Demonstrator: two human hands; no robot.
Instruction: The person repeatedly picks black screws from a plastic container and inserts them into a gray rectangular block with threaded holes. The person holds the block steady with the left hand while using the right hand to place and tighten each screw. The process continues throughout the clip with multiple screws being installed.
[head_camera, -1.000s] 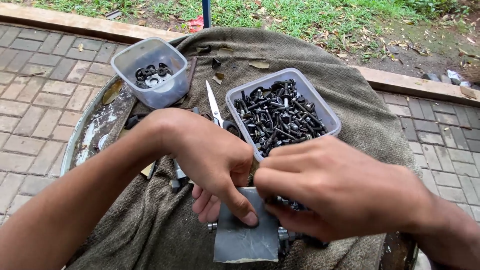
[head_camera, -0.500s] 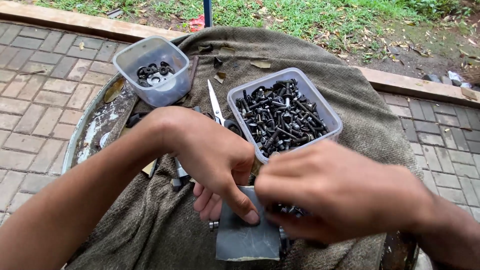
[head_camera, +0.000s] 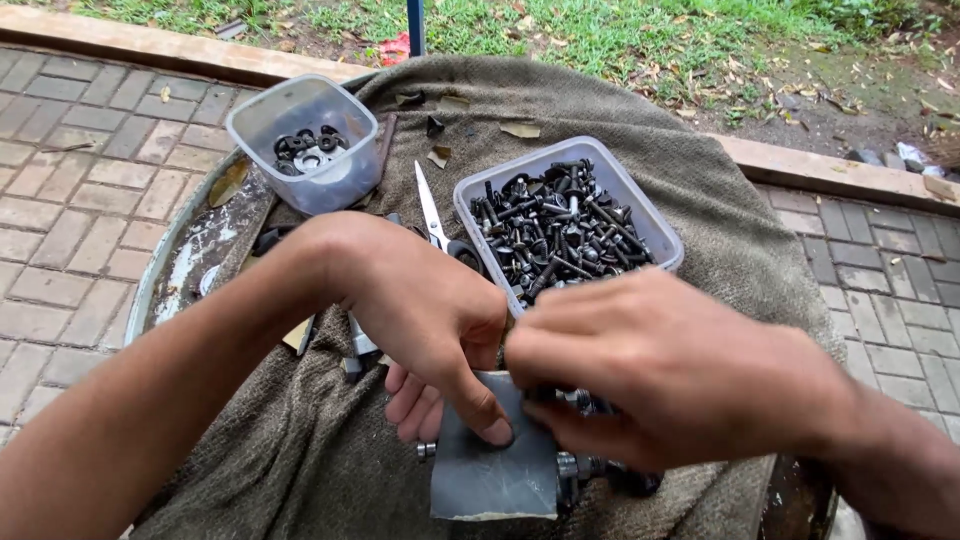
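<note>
On a cloth-covered worktop (head_camera: 300, 460), a grey sheet (head_camera: 495, 470) is pressed by the left hand (head_camera: 420, 310) — the right hand (head_camera: 660, 370) is clamped on a small metal fitting (head_camera: 578, 402) beside it.

Soft, even daylight falls from above; faint shadows pool under both hands on the burlap cloth (head_camera: 300, 440). Focus holds sharp around the cloth, with slight wide-angle bending toward the frame's edges.

Two clear plastic tubs, no labels, signs or screens. Smaller square tub (head_camera: 303, 143), upper left on the cloth, holds dark washers. Larger rectangular tub (head_camera: 567, 222), centre right, is heaped with dark bolts.
</note>
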